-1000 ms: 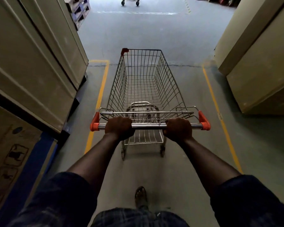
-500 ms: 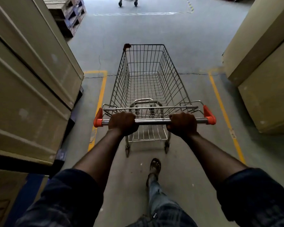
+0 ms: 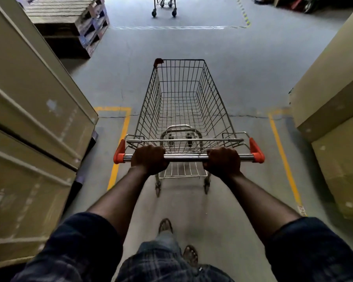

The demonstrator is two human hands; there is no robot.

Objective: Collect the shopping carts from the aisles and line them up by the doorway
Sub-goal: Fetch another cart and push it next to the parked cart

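Shopping cart: tapered wire basket, 12 o'clock.
Handle: chrome tube, orange caps.
Left hand, right hand: curled round it.

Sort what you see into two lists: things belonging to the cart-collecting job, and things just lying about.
Job: pushed cart, gripped at its handle by left hand and right hand; second cart ahead.
Lying about: stacked pallets; cardboard boxes on both sides; yellow floor lines.

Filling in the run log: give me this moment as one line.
left hand: grips handle | right hand: grips handle | cart: empty, at aisle mouth | ahead: second cart
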